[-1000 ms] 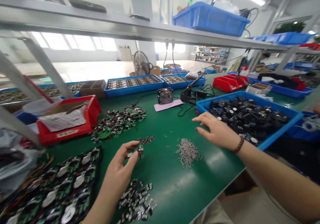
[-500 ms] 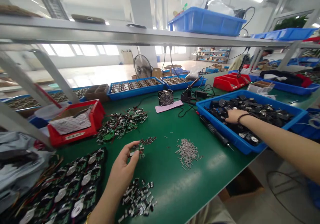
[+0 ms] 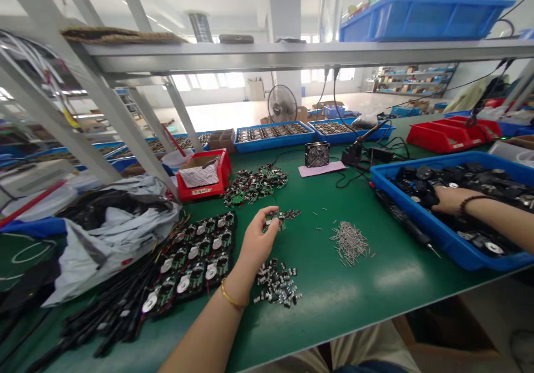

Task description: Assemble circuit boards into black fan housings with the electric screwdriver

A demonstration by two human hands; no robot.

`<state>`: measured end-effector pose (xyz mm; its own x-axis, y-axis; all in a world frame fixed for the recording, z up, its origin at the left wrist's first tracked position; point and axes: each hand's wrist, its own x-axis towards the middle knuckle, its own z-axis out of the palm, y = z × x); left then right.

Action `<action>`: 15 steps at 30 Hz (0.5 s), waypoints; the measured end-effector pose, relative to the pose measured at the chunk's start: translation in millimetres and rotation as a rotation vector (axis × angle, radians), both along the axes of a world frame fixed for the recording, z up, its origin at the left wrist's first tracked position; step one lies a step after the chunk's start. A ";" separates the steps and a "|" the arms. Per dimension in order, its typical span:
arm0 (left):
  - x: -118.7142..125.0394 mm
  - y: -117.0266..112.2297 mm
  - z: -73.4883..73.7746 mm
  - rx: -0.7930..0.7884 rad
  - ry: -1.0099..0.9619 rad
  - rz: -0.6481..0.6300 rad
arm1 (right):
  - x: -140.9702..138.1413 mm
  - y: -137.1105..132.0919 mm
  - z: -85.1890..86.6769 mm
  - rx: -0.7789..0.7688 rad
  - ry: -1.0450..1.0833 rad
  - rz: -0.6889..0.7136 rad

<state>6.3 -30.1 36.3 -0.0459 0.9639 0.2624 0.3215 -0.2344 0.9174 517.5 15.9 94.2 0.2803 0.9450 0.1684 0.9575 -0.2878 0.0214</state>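
Note:
My left hand (image 3: 259, 237) is closed in a pinch on a small circuit board (image 3: 273, 217), held above the green table. Beyond its fingers lies a short row of small parts (image 3: 292, 214), and nearer me is a pile of small metal pieces (image 3: 277, 284). My right hand (image 3: 449, 199) reaches into a blue bin (image 3: 453, 250) full of black plastic housings (image 3: 475, 175). Its fingers close around one black housing (image 3: 423, 194), with the fingertips partly hidden. Between the hands lies a heap of thin metal pins (image 3: 349, 243).
An electric screwdriver (image 3: 403, 220) lies along the bin's left side. Assembled units (image 3: 196, 250) with black cables stand left, below a red bin (image 3: 206, 187) and a pile of circuit boards (image 3: 256, 183). A small fan (image 3: 317, 155) and soldering iron (image 3: 367, 134) are farther back.
The view has swung left, so the table's things sit farther right. My left hand still pinches the circuit board; my right hand stays in the blue bin, now against a black housing.

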 end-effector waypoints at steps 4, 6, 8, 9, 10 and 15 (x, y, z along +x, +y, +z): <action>-2.6 -4.5 7.2 -0.012 -0.028 -0.010 | -19.2 -12.6 31.8 -0.152 -0.023 -0.013; -2.4 -11.6 18.0 -0.006 -0.030 -0.027 | -38.2 -21.9 34.1 -0.134 -0.039 0.101; -1.0 -19.4 29.2 0.042 -0.015 -0.038 | -61.4 -30.9 24.1 -0.128 -0.062 0.256; -0.1 -22.8 33.5 0.072 0.001 -0.036 | -72.9 -34.3 16.5 -0.129 -0.075 0.325; 0.5 -25.7 36.2 0.096 0.019 -0.033 | -83.0 -36.4 8.8 -0.131 -0.086 0.378; -3.5 -33.7 30.2 0.074 0.079 -0.025 | -100.3 -29.6 -1.1 -0.120 -0.102 0.401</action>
